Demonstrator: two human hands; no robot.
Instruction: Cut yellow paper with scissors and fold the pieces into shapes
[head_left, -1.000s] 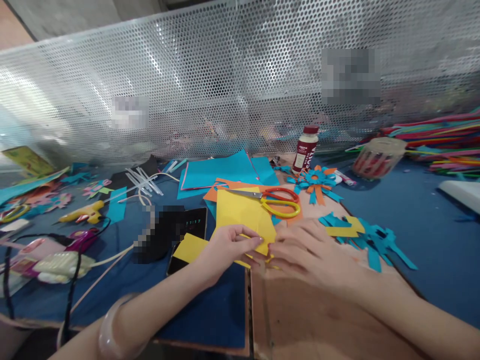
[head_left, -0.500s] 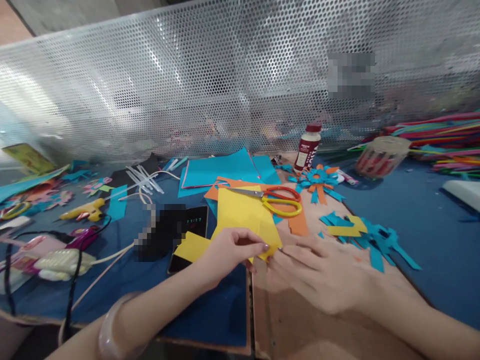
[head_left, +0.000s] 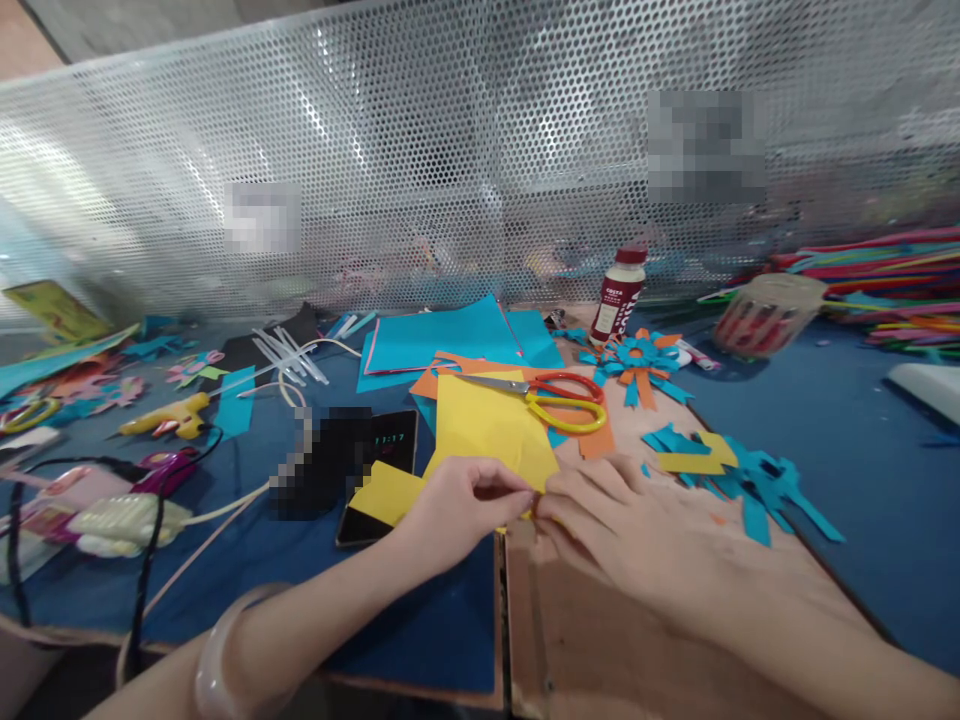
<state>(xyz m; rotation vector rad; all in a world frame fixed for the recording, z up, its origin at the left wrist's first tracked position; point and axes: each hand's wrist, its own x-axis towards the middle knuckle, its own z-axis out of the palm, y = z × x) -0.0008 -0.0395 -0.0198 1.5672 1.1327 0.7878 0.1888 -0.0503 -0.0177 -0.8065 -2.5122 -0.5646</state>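
A yellow paper sheet [head_left: 491,430] lies in front of me, partly on a wooden board [head_left: 600,640]. My left hand [head_left: 457,505] pinches its near edge with thumb and fingers closed. My right hand [head_left: 622,520] meets it at the same corner, fingertips pressed on the paper's edge. Just behind the sheet lie scissors [head_left: 559,400] with red and yellow handles on orange paper. A smaller yellow piece [head_left: 382,492] lies by my left hand over a phone [head_left: 382,470].
Blue paper sheets [head_left: 450,340], a paper flower [head_left: 634,360], a bottle [head_left: 619,295] and blue-yellow cut scraps [head_left: 720,470] lie beyond. A yellow glue gun [head_left: 169,420], cables and glue sticks sit left. A perforated metal screen [head_left: 450,150] closes the back.
Both hands have drawn together on the yellow sheet's near corner; the right fingertips moved from flat on the board to the paper's edge. The sheet shifted slightly.
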